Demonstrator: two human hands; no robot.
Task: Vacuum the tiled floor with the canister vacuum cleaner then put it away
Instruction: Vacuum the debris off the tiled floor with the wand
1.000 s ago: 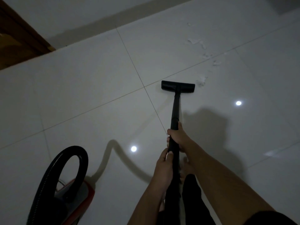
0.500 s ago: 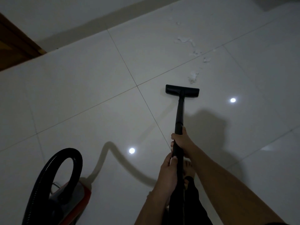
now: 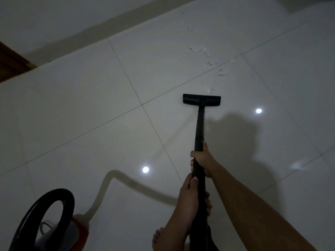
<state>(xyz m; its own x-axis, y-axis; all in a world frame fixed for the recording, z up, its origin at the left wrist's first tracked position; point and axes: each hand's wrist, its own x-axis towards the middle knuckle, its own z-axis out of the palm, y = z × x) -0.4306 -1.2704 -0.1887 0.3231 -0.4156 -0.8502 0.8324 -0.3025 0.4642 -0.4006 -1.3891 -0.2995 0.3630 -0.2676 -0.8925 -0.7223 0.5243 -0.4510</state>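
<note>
A black vacuum wand (image 3: 200,127) runs from my hands out to a flat black floor head (image 3: 201,100) resting on the pale tiled floor (image 3: 90,115). My right hand (image 3: 202,157) grips the wand higher up, and my left hand (image 3: 188,191) grips it just below. White scraps of debris (image 3: 208,90) lie right beyond the head's far right corner, with more scraps (image 3: 197,49) trailing farther away. The red and grey canister (image 3: 70,232) with its looped black hose (image 3: 45,214) stands at the lower left.
A wall with a beige skirting (image 3: 126,17) runs across the far side. A brown wooden door frame (image 3: 12,60) shows at the far left. My bare foot (image 3: 159,238) stands on the tiles near the wand's lower end.
The floor head was drawn back from the white scraps, then pushed forward toward them again. Both hands kept their grip on the wand; the view tilted slightly.
</note>
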